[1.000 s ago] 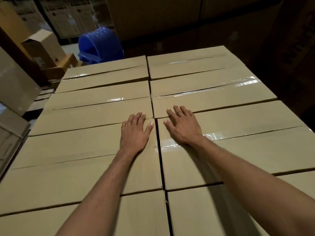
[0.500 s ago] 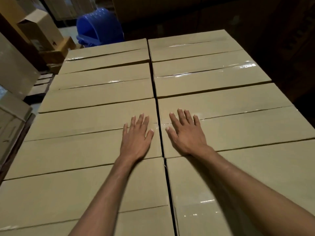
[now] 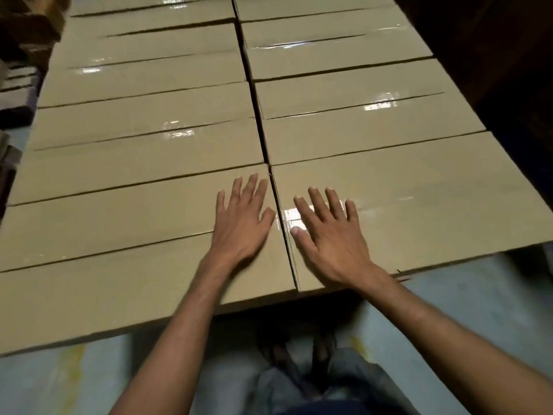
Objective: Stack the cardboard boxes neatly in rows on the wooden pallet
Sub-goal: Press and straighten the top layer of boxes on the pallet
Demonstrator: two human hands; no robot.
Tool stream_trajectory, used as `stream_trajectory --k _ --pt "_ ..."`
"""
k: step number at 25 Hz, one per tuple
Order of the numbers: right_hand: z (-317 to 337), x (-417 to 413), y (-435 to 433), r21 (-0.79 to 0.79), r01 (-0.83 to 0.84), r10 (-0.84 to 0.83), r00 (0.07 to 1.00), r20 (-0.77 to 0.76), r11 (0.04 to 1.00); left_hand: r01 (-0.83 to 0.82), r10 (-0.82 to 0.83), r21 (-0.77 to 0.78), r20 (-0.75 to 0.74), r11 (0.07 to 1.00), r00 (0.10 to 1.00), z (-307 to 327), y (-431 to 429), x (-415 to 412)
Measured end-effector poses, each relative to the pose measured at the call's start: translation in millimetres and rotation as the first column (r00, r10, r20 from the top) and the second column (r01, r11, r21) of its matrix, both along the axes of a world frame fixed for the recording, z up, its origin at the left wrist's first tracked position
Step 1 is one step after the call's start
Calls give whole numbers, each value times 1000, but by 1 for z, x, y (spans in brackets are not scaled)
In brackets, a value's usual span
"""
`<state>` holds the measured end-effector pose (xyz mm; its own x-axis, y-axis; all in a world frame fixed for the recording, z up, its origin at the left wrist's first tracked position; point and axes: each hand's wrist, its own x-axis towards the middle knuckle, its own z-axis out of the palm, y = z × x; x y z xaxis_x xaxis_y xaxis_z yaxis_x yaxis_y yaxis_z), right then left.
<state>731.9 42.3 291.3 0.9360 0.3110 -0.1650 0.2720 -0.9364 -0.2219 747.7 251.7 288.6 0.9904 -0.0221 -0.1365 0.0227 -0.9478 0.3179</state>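
Note:
Taped tan cardboard boxes stand in two tight rows, forming one flat top layer that runs away from me. My left hand (image 3: 244, 218) lies flat, fingers spread, on the nearest left box (image 3: 119, 265). My right hand (image 3: 327, 235) lies flat, fingers spread, on the nearest right box (image 3: 434, 214), over a glossy strip of tape. A narrow dark seam (image 3: 281, 223) between the rows runs between the two hands. The pallet under the stack is hidden.
Pale grey floor (image 3: 478, 301) shows in front of the stack, with my legs and feet (image 3: 299, 354) below the near box edge. Dark stacked goods (image 3: 18, 94) stand at the left. The right side is dark shadow (image 3: 508, 70).
Both hands have slid back toward me along the seam, from the middle boxes to the nearest pair. The view has tilted down, so the floor and near edge now show.

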Motion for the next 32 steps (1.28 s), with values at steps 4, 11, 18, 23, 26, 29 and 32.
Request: stream_trajectory --k 4,11,18,23,26,29,32 --pt "0 12 7 32 -40 40 999 13 999 -43 43 1 52 999 998 2 -9 -6" --pt "-15 -69 -52 9 -10 9 982 186 1000 7 -10 136 23 991 1000 -5 -30 -113" --pt "-34 -65 -45 -40 24 -14 971 238 999 -22 -8 260 111 965 994 -19 -38 -105" --pt "-41 -67 -41 -25 43 -35 967 253 999 -22 -4 225 115 974 993 -23 -37 -107" --pt "-40 -70 -44 -21 31 -25 967 252 999 -16 -8 208 112 978 994 -24 -38 -111" --pt "-39 -72 -42 -25 42 -35 969 244 999 -56 26 217 139 974 990 -25 -41 -112" --pt "-37 -70 -42 -24 25 -20 978 206 999 -55 26 212 139 976 990 -25 -42 -112"
